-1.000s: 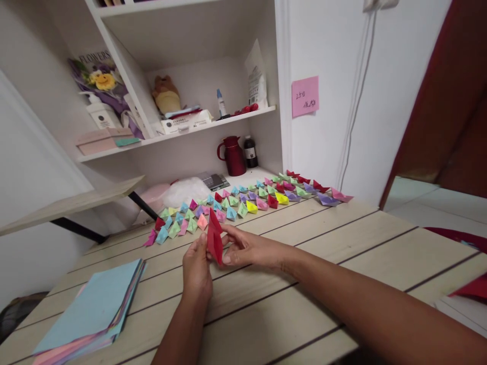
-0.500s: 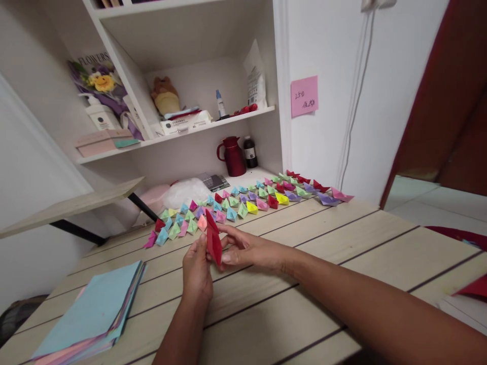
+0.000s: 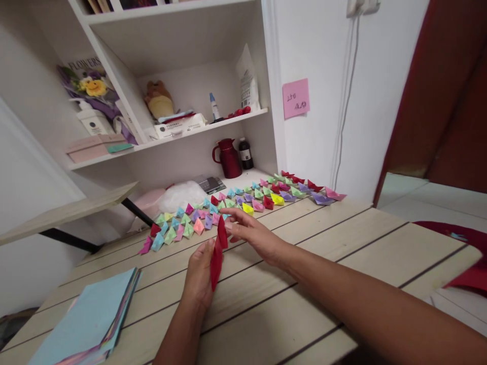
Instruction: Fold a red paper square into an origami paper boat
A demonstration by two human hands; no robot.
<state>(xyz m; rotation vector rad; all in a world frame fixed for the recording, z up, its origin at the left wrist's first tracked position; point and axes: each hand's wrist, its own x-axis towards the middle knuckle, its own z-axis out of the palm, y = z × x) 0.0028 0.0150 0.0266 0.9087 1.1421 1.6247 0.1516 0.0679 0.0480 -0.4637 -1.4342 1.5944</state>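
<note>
Upright over the table, a piece of folded red paper [image 3: 217, 261] is pinched along its lower left side by my left hand [image 3: 198, 271]. My right hand [image 3: 261, 238] is beside the paper's upper right edge, its fingers apart and curved. Whether a right fingertip touches the paper I cannot tell. Just beyond my hands stand rows of small folded paper boats [image 3: 188, 230] in many colours, partly covered by the right fingers.
A stack of coloured paper sheets [image 3: 85, 309] lies at the left of the slatted wooden table [image 3: 304, 324]. Behind the boats are a dark red jug [image 3: 230, 161], a dark bottle [image 3: 245, 154] and a white plastic bag [image 3: 182, 196]. A raised wooden shelf [image 3: 72, 205] juts in at left.
The red paper has turned in my left hand and dropped lower. My right hand has moved up along it and its fingers have spread. The camera view has shifted slightly.
</note>
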